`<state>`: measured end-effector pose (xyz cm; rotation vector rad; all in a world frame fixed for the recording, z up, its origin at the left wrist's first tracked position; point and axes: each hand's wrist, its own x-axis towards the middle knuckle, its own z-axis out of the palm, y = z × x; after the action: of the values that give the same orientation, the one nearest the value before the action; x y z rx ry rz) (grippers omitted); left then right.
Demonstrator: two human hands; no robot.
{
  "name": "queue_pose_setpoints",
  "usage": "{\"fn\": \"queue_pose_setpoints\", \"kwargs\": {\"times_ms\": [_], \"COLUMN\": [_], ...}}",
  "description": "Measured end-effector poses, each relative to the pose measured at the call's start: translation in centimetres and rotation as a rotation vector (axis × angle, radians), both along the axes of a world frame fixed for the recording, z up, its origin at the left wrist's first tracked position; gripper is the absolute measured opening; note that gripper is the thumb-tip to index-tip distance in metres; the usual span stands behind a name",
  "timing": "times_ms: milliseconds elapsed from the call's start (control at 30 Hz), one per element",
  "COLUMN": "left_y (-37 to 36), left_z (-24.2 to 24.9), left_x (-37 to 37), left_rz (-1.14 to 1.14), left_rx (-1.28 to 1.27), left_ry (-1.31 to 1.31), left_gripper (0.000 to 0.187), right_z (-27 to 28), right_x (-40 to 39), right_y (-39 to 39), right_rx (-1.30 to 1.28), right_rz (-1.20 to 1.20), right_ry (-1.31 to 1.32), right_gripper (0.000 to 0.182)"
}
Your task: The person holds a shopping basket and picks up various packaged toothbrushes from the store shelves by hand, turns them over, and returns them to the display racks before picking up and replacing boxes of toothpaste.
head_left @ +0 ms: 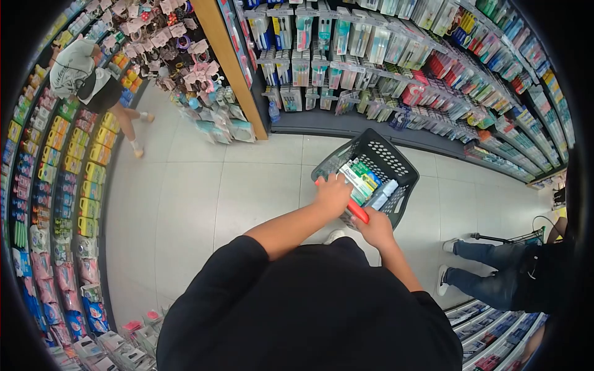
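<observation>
A black shopping basket (405, 179) with perforated walls is in front of me, tilted. My left hand (334, 195) is closed at the far end of its red handle (357, 211). Round the near end of the same handle, my right hand (374, 229) is closed. Inside the basket lie a green and white package (359, 179) and a grey-blue bottle (382, 194). My hands partly hide the basket's near side.
Ahead, a shelf wall (365, 65) holds many hanging packages. Packed shelves (68, 167) line the left, where a person (93, 80) stands. Another person (501, 272) is at the right beside a wheeled cart (526, 238). Pale floor tiles (192, 191) run between the shelves.
</observation>
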<state>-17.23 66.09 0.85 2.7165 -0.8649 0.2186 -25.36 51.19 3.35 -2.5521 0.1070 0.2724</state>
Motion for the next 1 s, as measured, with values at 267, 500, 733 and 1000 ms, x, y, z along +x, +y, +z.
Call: {"fn": "queue_pose_setpoints", "kwargs": {"times_ms": [267,500,733,1000], "left_y": [-0.9,-0.4,-0.7,-2.4], "left_z": [-1.0,-2.1,-0.8,-1.8], "left_x": [2.2,7.5,11.3,15.8], "left_rz": [-0.168,-0.349,-0.485,-0.616], "left_rx": [0.044,0.202,0.168,0.169], "left_ry": [0.23,0.346,0.3,0.267], "left_gripper": [0.013,0.012,0.011,0.019], "right_z": [-1.0,-3.0,-4.1,-6.0], "right_x": [0.1,3.7,6.6,8.9], "right_y": [-1.4,-1.2,-0.8,-1.4], "right_rx": [-0.006,0.161,0.406,0.558], "right_rz": [0.04,0.06,-0.016,-0.092], "right_ry": [-0.069,0.089,0.188,0.094], "right_gripper": [0.034,0.04,0.042,0.049]}}
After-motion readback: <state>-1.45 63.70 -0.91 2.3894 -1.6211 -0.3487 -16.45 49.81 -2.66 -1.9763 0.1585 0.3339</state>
